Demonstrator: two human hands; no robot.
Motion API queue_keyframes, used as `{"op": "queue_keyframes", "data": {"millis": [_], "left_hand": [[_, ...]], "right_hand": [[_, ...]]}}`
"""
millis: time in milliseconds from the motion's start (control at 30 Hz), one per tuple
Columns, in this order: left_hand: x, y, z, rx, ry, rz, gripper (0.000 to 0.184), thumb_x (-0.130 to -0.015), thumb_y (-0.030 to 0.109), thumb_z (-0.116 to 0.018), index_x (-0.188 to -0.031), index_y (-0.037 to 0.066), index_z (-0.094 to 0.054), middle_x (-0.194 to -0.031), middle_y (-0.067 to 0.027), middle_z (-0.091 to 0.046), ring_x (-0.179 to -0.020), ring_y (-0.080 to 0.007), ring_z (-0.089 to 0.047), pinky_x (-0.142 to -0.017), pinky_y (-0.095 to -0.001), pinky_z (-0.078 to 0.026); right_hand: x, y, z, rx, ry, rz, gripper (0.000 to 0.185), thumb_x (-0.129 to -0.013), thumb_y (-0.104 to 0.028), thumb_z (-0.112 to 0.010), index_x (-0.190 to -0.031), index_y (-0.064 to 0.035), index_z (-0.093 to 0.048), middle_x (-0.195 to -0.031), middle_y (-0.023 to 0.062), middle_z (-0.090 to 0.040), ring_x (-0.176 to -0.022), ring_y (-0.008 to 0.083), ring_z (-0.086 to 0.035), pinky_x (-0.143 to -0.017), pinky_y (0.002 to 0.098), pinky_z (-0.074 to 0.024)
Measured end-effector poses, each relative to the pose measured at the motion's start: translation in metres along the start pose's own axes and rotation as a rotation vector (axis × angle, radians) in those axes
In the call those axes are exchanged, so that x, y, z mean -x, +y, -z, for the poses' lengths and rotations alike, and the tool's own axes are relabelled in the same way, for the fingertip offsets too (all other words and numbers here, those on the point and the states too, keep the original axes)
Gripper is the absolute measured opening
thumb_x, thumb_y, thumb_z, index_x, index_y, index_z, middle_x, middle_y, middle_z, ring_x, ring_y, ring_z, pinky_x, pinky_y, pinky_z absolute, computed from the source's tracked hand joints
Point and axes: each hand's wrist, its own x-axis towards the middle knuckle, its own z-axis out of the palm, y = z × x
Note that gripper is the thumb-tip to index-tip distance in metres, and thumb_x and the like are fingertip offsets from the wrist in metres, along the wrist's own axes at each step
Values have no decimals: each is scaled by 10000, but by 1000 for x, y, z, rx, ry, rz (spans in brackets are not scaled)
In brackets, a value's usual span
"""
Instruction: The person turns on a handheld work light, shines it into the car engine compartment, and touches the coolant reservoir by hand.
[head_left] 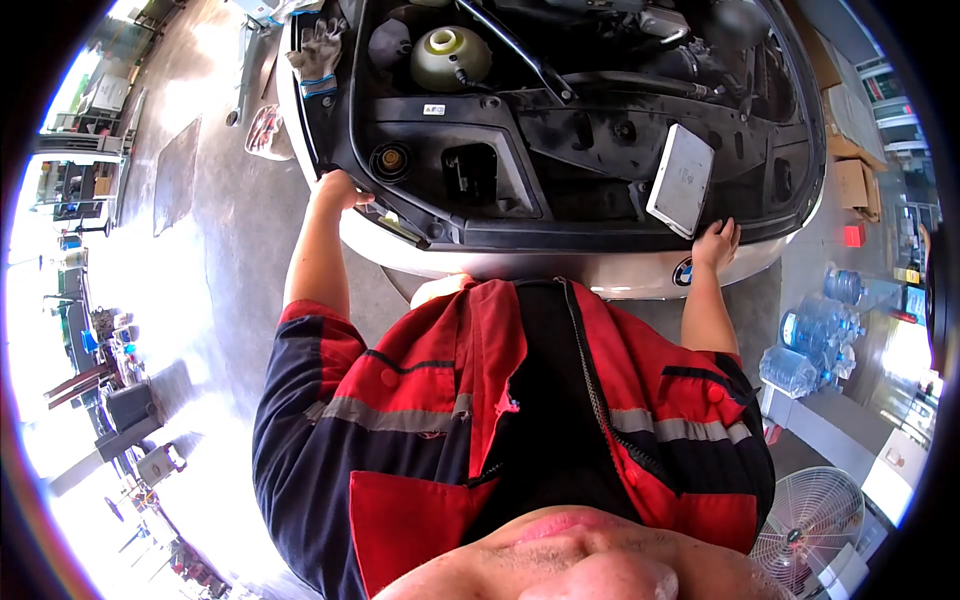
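Note:
My left hand (341,190) rests on the front corner of a white car's open engine bay, beside the black trim (400,222). One finger or thumb stretches out along the edge; the other fingers are partly hidden. Over on the other side, my right hand (717,244) lies on the front edge with its fingers apart. Close to those fingers, a flat white box or tablet-like device (684,182) leans at a tilt on the black engine cover (590,130); whether my hand touches it I cannot tell. A round car badge (683,271) sits just below on the bumper.
A pale reservoir tank (450,62) and a dark strut (515,50) show in the engine bay. Work gloves (318,55) hang on the left fender. Large water bottles (815,335), a fan (808,515) and cardboard boxes (852,185) stand at right. Shelving lines the left.

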Motion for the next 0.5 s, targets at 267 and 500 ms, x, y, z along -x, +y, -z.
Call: {"op": "queue_keyframes", "data": {"millis": [267,500], "left_hand": [[11,5,7,-33,10,-35,593,-691,548,-816,-973,30,-753,-964,-169,-724,-1004,-335,-676,-926,-407,-500],[14,6,8,7,16,-7,616,-676,538,-829,-1006,26,-744,-977,-165,-725,-1002,-331,-678,-917,-404,-506]], "right_hand": [[2,-1,3,-9,5,12,458,-986,-368,-464,-1368,-130,-550,-1500,134,-430,-1385,310,-393,-1137,424,-301],[0,-1,2,-16,8,19,456,-986,-364,-464,-1365,-126,-552,-1499,143,-428,-1384,310,-394,-1136,420,-304]]}}
